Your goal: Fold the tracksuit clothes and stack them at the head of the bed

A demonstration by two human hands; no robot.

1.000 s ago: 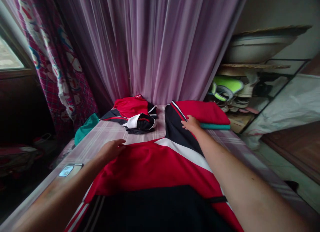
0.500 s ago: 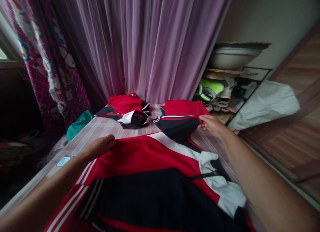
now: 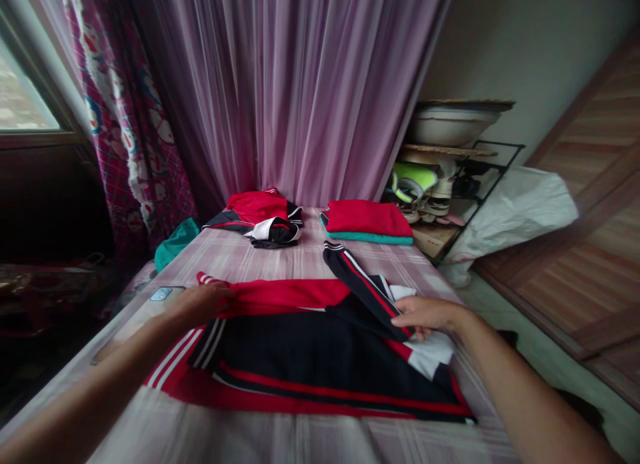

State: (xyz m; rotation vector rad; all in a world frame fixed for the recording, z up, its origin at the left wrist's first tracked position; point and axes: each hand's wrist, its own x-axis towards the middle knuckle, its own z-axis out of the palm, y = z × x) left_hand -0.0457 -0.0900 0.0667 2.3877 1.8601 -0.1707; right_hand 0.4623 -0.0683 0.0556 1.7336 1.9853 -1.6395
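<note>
A red, black and white track jacket (image 3: 300, 344) lies spread on the plaid sheet (image 3: 300, 441) in front of me, one black striped sleeve laid across its body. At its left end, my left hand (image 3: 213, 301) is closed on the red far edge, its fingertips partly hidden. My right hand (image 3: 425, 315) pinches the other black sleeve (image 3: 367, 284) near the shoulder, by the white collar area. That sleeve points away from me, its striped cuff lying on the sheet. The red far side of the jacket is partly turned inward.
Folded red and teal clothes (image 3: 370, 219) sit at the far right. Another red and black jacket (image 3: 260, 214) lies bunched at the far left. A phone (image 3: 163, 294) is beside my left forearm. Purple curtains (image 3: 310, 97) hang behind; a shoe rack (image 3: 450, 177) stands right.
My right hand has drawn the black sleeve off the folded pile, back toward me and over the jacket. My left hand has brought the red far edge nearer.
</note>
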